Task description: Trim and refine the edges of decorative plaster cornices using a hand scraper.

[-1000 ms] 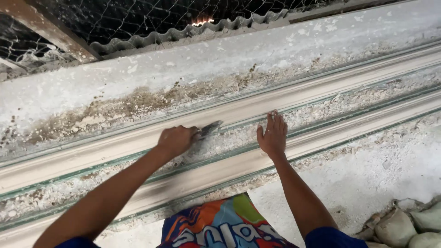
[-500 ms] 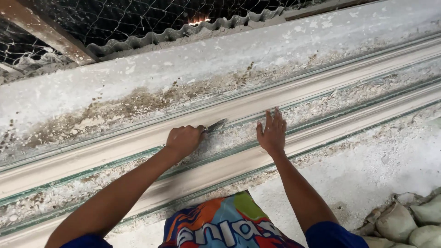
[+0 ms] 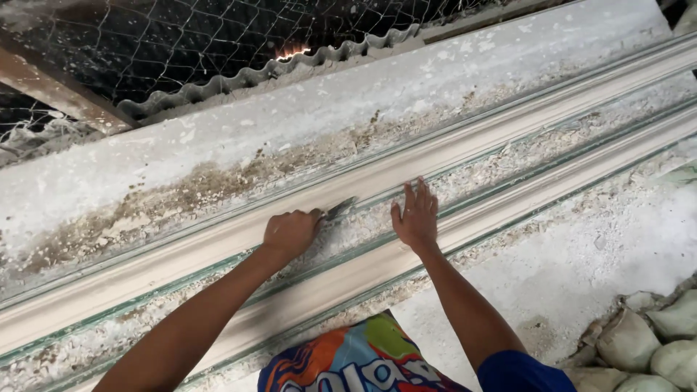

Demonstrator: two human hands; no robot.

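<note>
Only the head cam here, so one view to go on. The left hand [image 3: 290,234] is balled tight around a small metal scraper [image 3: 339,210], blade poking out to the right and touching the crumbly white channel of the long plaster moulding [image 3: 218,243]. The right hand [image 3: 416,218] lies flat with fingers spread, pressing on that same channel just beside the blade tip.

What I'd worry about: that blade points straight at the right hand's thumb, so if it skids on the loose crumbs it could nick it. Dig too steep and it could gouge the smooth raised ridge right next to it. Loose plaster debris [image 3: 552,145] sits all along the strip, so footing for the blade looks poor
</note>
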